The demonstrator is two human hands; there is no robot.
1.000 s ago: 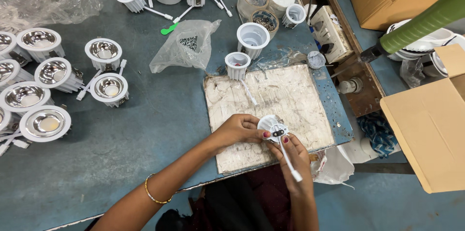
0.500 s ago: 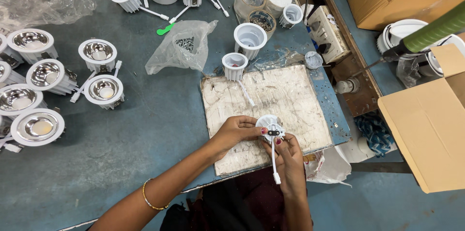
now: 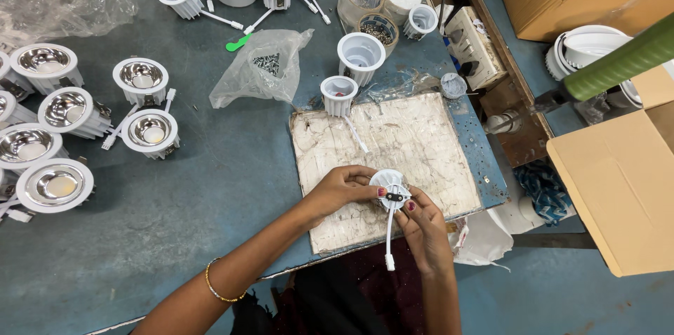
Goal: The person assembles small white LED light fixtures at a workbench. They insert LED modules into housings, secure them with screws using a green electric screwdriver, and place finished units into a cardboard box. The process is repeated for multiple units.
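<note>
Both hands hold one small white round lamp housing (image 3: 388, 187) over the near edge of a worn white work board (image 3: 414, 145). My left hand (image 3: 342, 189) grips its left side. My right hand (image 3: 420, 226) pinches it from below, by a small dark clip across its back. A short white cable with a plug (image 3: 388, 240) hangs down from the housing between my hands. A gold bangle (image 3: 215, 286) sits on my left forearm.
Two white finned housings (image 3: 339, 93) (image 3: 361, 54) stand behind the board. A clear bag of screws (image 3: 263, 64) lies left of them. Several finished reflector downlights (image 3: 140, 79) crowd the left of the table. A cardboard box (image 3: 618, 187) and a green tube (image 3: 625, 61) are at right.
The housing has turned in my hands so its cable now hangs straight down rather than slanting to the right. The view has shifted slightly.
</note>
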